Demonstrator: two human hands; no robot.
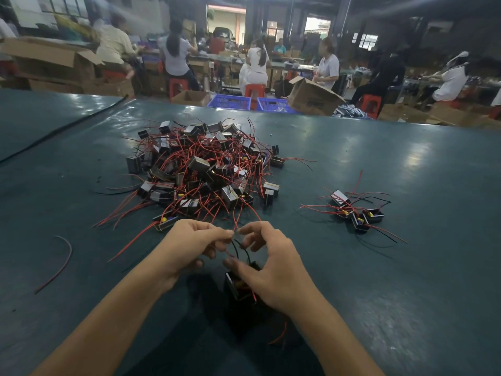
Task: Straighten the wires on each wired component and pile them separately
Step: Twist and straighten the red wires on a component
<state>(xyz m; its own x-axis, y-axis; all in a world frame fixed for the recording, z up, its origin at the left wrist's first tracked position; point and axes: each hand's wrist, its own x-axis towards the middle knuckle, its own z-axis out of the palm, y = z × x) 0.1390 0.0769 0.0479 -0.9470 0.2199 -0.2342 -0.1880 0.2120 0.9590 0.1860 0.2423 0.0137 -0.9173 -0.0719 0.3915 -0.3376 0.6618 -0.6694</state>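
Observation:
A black boxy component (235, 286) with red and black wires hangs between my hands, close to me above the table. My left hand (193, 245) pinches a red wire at its fingertips. My right hand (267, 263) curls over the component, its fingers around the wires near the body. A big tangled heap of wired components (206, 166) lies in the middle of the table, just beyond my hands. A small separate pile of components (357, 211) with spread wires sits to the right.
The dark green table (406, 280) stretches wide. A loose red wire (58, 263) lies at the left. A black cable (62, 128) runs across the far left. Beyond the far edge are cardboard boxes (311, 97), blue crates (230, 101) and seated people.

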